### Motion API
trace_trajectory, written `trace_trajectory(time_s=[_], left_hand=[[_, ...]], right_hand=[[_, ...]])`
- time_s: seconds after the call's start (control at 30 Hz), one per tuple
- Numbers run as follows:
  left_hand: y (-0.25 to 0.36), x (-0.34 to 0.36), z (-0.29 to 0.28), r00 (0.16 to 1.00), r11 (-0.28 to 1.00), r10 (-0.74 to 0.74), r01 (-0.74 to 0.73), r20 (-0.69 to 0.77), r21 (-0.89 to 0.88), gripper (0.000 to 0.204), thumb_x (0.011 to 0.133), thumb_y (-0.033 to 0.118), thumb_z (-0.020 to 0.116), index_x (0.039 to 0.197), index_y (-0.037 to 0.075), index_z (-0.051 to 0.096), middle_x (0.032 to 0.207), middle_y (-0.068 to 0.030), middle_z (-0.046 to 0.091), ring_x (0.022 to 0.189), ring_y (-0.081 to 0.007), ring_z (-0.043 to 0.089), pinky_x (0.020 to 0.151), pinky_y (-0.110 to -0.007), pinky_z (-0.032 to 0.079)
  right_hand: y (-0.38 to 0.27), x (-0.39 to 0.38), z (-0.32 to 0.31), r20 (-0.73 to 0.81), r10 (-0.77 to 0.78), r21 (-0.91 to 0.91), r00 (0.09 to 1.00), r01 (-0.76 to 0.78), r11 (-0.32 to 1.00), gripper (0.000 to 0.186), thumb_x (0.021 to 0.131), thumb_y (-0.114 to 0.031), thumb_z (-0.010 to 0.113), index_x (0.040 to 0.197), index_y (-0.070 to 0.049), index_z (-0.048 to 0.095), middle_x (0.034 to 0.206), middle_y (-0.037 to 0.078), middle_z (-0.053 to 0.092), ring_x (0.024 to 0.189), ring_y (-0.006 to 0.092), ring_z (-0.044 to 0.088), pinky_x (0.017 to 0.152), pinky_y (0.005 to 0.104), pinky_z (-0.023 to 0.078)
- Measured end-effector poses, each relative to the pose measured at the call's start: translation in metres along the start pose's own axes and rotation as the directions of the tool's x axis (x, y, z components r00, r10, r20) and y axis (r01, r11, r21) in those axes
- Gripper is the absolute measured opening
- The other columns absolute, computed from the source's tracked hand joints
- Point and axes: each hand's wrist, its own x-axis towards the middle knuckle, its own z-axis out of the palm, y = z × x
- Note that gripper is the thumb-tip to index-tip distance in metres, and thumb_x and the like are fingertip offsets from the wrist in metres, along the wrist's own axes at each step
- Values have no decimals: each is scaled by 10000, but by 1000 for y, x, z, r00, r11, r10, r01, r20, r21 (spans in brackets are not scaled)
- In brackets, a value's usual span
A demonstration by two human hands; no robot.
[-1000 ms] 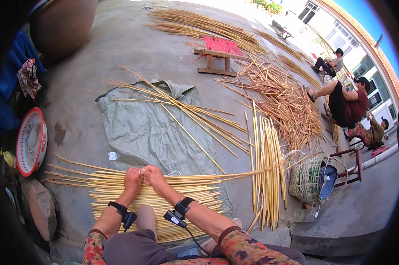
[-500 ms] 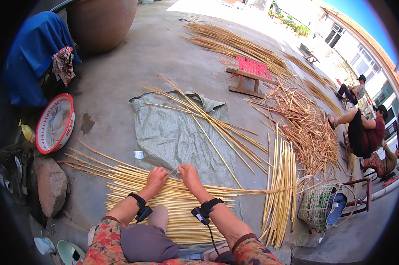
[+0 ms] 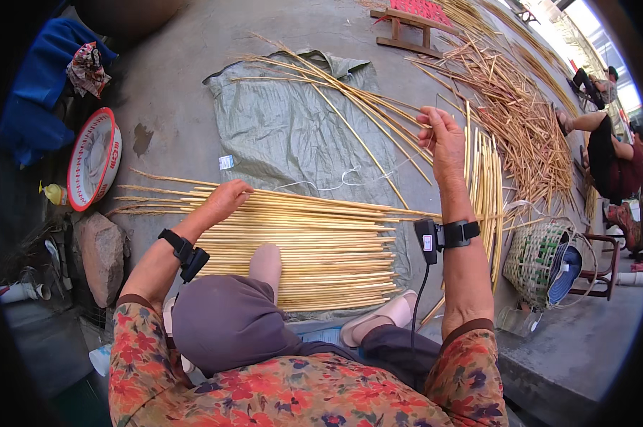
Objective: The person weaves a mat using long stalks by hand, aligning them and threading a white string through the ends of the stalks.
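Observation:
A mat of pale yellow stalks point(image 3: 314, 245), laid side by side, spreads in front of me with one foot on it. My left hand point(image 3: 225, 201) is closed on the stalks at its far edge, thumb and fingers curled together. Raised to the right, my right hand point(image 3: 442, 135) pinches a white thread, and a thin needle-like sliver sticks up from its fingertips. The thread point(image 3: 346, 176) runs loosely from the mat's far edge, near my left hand, across to my right hand. Beneath the mat lies a grey-green sheet point(image 3: 264, 117).
Loose stalks point(image 3: 361, 103) lie across the sheet. More stand in a bunch point(image 3: 485, 185) at right, beside a woven basket point(image 3: 535, 263). Husk litter point(image 3: 514, 114), a wooden bench point(image 3: 410, 32) and seated people lie beyond. At left are a red-rimmed basin point(image 3: 93, 160) and a rock point(image 3: 99, 256).
My hands have moved apart from close together at the mat's far edge. My right hand has risen to the right, drawing the thread out; my left has shifted slightly left. The view has tilted down.

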Motion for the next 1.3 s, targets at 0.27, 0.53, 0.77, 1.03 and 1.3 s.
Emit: trace_trajectory(time_s=[0.27,0.53,0.77,1.03,1.3], left_hand=[[-44,87,-31,975,989,-103,78,199,127,123,825,62,521,933,13,555,881,-130,576,824,-293,557,733,-335,446],[-33,137,-61,925,980,-190,157,330,124,103,812,27,534,912,8,549,882,-123,566,826,-297,558,732,-333,453],[86,148,-146,880,948,-314,271,357,165,154,781,45,554,934,23,561,873,-138,576,845,-314,557,733,-364,460],[265,96,-291,819,886,-464,429,338,175,166,768,32,548,932,10,568,879,-147,573,842,-312,559,743,-357,453],[526,38,-465,810,825,-563,562,163,58,139,788,64,550,905,7,599,869,-159,589,825,-317,572,734,-354,454]], right_hand=[[132,95,2,327,14,-470,945,150,870,200,834,-188,559,894,-12,634,760,56,626,619,106,554,593,234,458],[190,147,-20,416,85,-771,906,301,562,255,779,-107,592,1021,-27,581,930,179,581,875,331,559,783,372,440],[50,168,-54,442,256,-625,860,91,775,286,782,-95,588,1054,-16,551,932,183,555,843,320,554,751,371,442],[-238,115,-101,485,469,-601,738,-108,792,258,815,-76,556,1063,-6,549,914,146,566,799,241,576,713,313,458],[-533,29,-176,399,477,-559,783,-204,803,224,801,-84,559,1011,-4,565,906,177,576,799,305,578,705,347,456]])
